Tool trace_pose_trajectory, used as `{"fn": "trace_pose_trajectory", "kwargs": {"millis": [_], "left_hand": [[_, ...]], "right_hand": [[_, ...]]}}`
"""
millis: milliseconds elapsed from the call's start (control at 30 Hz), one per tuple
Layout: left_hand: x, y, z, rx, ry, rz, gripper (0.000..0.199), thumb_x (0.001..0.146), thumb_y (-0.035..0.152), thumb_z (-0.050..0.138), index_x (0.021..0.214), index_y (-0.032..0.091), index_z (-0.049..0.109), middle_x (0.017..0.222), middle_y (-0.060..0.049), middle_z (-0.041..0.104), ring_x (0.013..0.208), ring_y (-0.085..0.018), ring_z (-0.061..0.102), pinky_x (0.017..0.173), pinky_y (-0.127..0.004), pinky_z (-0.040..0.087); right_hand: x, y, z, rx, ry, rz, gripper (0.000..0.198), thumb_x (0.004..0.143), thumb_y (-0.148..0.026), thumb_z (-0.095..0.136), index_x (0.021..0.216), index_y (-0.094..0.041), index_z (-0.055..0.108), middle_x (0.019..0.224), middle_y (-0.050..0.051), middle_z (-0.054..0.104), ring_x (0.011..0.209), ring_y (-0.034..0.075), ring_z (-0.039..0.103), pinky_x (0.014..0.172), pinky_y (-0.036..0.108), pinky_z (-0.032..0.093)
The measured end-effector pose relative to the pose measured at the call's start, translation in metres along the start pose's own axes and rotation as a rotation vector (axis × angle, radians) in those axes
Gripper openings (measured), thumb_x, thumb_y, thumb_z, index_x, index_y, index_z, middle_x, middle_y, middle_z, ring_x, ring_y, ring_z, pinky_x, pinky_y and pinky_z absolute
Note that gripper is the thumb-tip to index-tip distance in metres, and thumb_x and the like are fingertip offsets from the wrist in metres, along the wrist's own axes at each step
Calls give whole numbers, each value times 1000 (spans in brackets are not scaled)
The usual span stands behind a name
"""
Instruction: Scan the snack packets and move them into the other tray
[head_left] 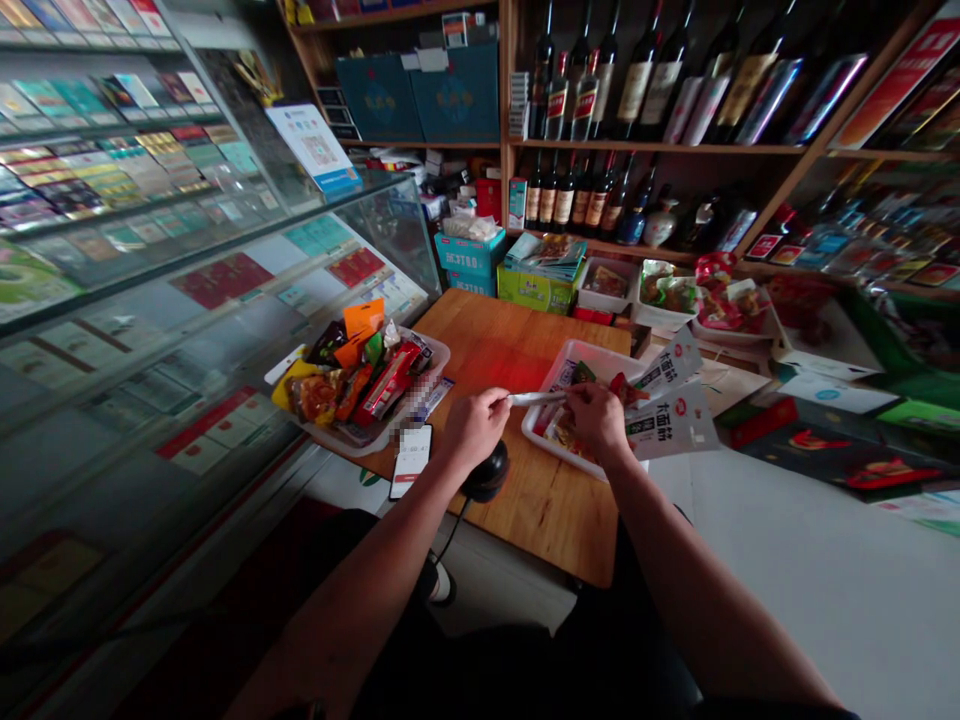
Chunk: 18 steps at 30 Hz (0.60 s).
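A slim white packet [535,398] hangs in the air between the two hands, above the wooden surface [559,520] and near the left edge of the right-hand tray [553,452]. The left hand [475,430] pinches its left end, with the grip closed down to a narrow nip of thumb and fingers; the right hand [598,418] has the other end in a similar narrow grip, over the tray. The packet shows almost edge-on, so its printing and contents cannot be told. It looks light and thin — probably a flexible wrapper, likely a little slick, that would bend or crease if the ends were pushed together. A pinch at each end, as here, seems the sound way to hold it: it should keep the strip flat and spare the middle from being squashed. Below the left hand stands a black rounded device [491,476] with a cable [452,535], and a red glow [511,362] falls on the wood beyond. A phone [411,462] lies to the left, just beside the left-hand tray [441,352], which is heaped with bright snack packs [367,378]. Grey-white packets [675,420] with black print jut past the far right side of the other tray — broad, flat and likely floppy, best taken by a sealed edge.
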<state>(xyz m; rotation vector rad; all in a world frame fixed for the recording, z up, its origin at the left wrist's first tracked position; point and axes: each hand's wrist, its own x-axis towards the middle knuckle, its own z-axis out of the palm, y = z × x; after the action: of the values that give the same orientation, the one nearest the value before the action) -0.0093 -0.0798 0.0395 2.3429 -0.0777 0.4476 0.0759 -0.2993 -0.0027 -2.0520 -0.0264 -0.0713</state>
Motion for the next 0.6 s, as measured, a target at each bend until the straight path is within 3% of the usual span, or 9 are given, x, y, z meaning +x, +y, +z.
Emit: {"fn": "trace_pose_trajectory", "kwargs": {"millis": [233,400,600], "left_hand": [[-2,22,40,40,-153,30,25,96,31,57,115,21,70,100,-8,78,90,-20,72,81,-30,54],[-1,35,61,106,-244,96,27,95,30,58,118,19,68,101,-11,76,94,-23,71,86,-34,55],[0,49,76,127,-335,142,44,89,26,65,133,21,57,110,-11,74,102,-23,70,91,-35,55]], "right_hand": [[19,19,-29,-39,126,-32,30,82,-35,60,98,-16,77,86,8,77,74,22,71,70,31,56],[29,26,-40,-6,149,-10,33,81,-35,62,104,-15,76,87,9,78,75,23,72,71,32,58],[34,31,-50,-34,265,8,45,80,-37,63,118,-15,73,105,11,77,93,24,72,85,35,55]]}}
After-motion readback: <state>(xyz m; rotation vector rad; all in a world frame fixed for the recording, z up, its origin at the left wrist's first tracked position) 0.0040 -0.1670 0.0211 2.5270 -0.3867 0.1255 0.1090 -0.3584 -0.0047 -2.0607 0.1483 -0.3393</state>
